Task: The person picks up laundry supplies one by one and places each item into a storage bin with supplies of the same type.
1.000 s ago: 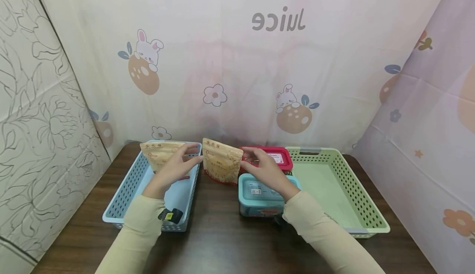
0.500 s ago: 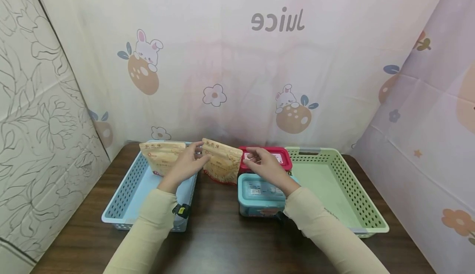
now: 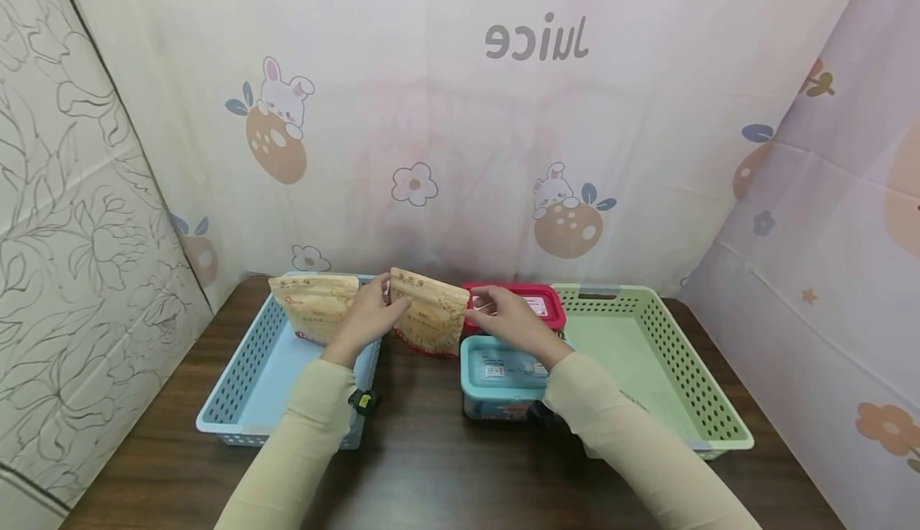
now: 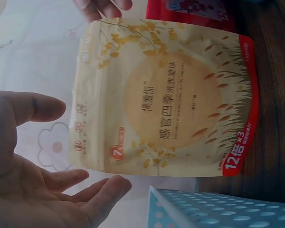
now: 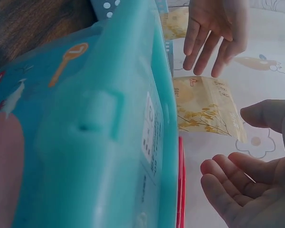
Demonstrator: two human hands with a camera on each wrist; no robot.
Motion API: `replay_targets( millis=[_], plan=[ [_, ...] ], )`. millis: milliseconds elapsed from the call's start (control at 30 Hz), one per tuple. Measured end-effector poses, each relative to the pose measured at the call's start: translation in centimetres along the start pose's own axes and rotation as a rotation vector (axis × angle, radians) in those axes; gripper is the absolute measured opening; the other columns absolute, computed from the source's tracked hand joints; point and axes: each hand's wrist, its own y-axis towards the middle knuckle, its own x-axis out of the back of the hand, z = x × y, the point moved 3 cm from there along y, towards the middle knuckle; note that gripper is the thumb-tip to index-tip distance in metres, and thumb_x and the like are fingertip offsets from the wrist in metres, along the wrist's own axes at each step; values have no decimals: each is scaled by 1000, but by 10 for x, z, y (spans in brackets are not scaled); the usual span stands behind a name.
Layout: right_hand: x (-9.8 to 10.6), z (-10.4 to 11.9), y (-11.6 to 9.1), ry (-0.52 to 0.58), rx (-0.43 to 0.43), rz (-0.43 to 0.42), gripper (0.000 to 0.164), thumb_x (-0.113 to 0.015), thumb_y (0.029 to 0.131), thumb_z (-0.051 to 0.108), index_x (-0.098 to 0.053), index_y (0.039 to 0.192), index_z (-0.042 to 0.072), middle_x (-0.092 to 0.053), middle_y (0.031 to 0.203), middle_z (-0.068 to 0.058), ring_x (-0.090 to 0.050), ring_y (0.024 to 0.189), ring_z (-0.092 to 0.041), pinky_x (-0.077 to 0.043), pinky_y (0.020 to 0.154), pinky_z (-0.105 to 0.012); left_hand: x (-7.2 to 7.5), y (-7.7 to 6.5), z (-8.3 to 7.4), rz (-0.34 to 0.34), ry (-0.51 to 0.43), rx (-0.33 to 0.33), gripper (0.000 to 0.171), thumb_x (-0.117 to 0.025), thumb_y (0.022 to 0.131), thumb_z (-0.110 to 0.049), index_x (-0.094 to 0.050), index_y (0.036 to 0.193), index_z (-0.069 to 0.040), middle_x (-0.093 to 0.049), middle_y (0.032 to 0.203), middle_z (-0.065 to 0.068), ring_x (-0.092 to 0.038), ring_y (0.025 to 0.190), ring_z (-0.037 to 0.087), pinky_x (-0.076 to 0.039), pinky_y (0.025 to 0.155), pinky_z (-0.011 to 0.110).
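A cream stand-up pouch of laundry capsules [image 3: 431, 314] with a red bottom edge stands upright on the table, between the blue basket and the boxes. My left hand [image 3: 372, 314] is at its left edge; in the left wrist view the thumb and fingers are spread, with a gap to the pouch's top corner. At the opposite edge is my right hand [image 3: 516, 321], its fingers loosely bent and apart from the pouch in the right wrist view. A similar pouch [image 3: 312, 310] stands in the blue basket [image 3: 280, 386], partly behind my left hand.
A teal lidded box [image 3: 496, 366] sits below my right hand, close in the right wrist view. Behind it is a box with a red lid [image 3: 552, 306]. The green basket [image 3: 647, 354] stands at the right. A patterned curtain [image 3: 460, 139] hangs behind the table.
My left hand has moved right, from over the blue basket to the standing pouch's left edge. The right hand has shifted only slightly. The pouches and boxes stay in place.
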Motion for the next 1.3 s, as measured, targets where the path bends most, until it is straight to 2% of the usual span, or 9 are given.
replay_targets(
  millis=[233, 300, 367, 433, 533, 600, 900, 1133, 1300],
  plan=[
    [-1, 2, 6, -22, -46, 17, 52, -73, 92, 30, -57, 136, 8, -64, 119, -8, -62, 108, -26, -59, 82, -36, -4, 6, 5, 21, -4, 57, 81, -55, 99, -33, -14, 156, 6, -25, 158, 28, -31, 142, 43, -34, 111, 57],
    [-2, 1, 7, -36, -50, 23, 51, -73, 92, 30, -57, 136, 8, -65, 117, -8, -62, 107, -26, -59, 81, -36, -6, 8, 6, 31, -18, 63, 79, -54, 99, -32, -14, 156, 7, -32, 154, 28, -36, 139, 42, -37, 109, 57],
    [-3, 1, 9, -54, -49, 28, 49, -72, 93, 31, -59, 134, 8, -65, 115, -7, -63, 106, -25, -59, 82, -36, -7, 9, 7, 29, -33, 60, 75, -54, 100, -30, -18, 155, 8, -42, 143, 28, -46, 128, 38, -43, 102, 52],
    [-4, 1, 10, -76, -41, 34, 45, -71, 94, 30, -60, 131, 7, -66, 112, -7, -63, 103, -24, -58, 82, -36, -8, 10, 9, 32, -47, 56, 63, -53, 102, -27, -30, 148, 7, -54, 119, 25, -56, 102, 32, -49, 86, 45],
    [-5, 1, 12, -96, -42, 43, 40, -71, 94, 30, -62, 126, 7, -66, 106, -5, -62, 96, -22, -58, 80, -35, -8, 11, 9, 37, -50, 59, 38, -51, 103, -25, -44, 126, 4, -50, 87, 13, -47, 70, 21, -43, 65, 36],
    [-5, 1, 13, -102, -45, 51, 38, -71, 94, 29, -63, 124, 7, -65, 103, -4, -62, 92, -21, -58, 78, -34, -8, 12, 10, 47, -55, 62, 24, -50, 104, -24, -45, 109, 0, -43, 76, 9, -38, 60, 18, -37, 57, 33],
    [-5, 0, 19, -114, -53, 78, 27, -72, 93, 26, -67, 112, 7, -66, 95, -3, -62, 85, -19, -57, 74, -32, -9, 16, 12, 54, -56, 71, 18, -49, 104, -20, -47, 105, -2, -37, 64, 1, -32, 50, 11, -33, 50, 28],
    [-5, 1, 21, -151, -3, 99, 13, -71, 93, 19, -69, 96, 6, -67, 88, -2, -59, 79, -19, -55, 70, -30, -9, 18, 14, 73, -69, 88, 20, -47, 105, -19, -40, 93, -5, -40, 65, 2, -34, 53, 13, -34, 53, 29],
    [-7, 1, 22, -163, -4, 109, 12, -72, 93, 19, -70, 97, 7, -68, 89, -2, -60, 80, -19, -56, 73, -31, -9, 20, 15, 63, -84, 87, 17, -45, 105, -16, -44, 94, -4, -38, 63, 0, -30, 50, 10, -30, 50, 27]
  ],
)
